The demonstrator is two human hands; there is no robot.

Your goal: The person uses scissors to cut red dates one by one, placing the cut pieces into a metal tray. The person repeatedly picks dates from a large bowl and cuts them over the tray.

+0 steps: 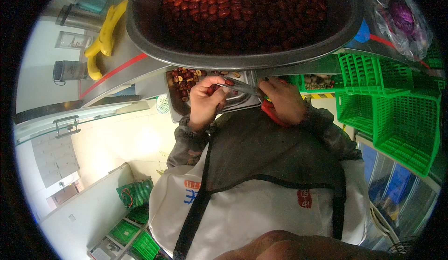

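My left hand (pixel 203 104) pinches a red jujube (pixel 229 82) at the blades of a pair of scissors (pixel 246 86). Another red jujube (pixel 211 90) shows between its fingers and palm. Closed around the scissors' red handles is my right hand (pixel 285 100). Beneath both hands sits a metal tray (pixel 245 102), with cut jujube pieces (pixel 185 79) gathered mostly at its left end. Just beyond, a large metal basin (pixel 227 62) holds a great many whole wet jujubes (pixel 241 15). Whether the blades have cut into the pinched jujube is hard to tell.
Bananas (pixel 108 32) lie on the counter left of the basin, near containers (pixel 70 70). Purple cabbage (pixel 401 15) in clear plastic lies to the right. Green plastic crates (pixel 406 127) are stacked at my right. Red tape (pixel 112 74) runs along the counter.
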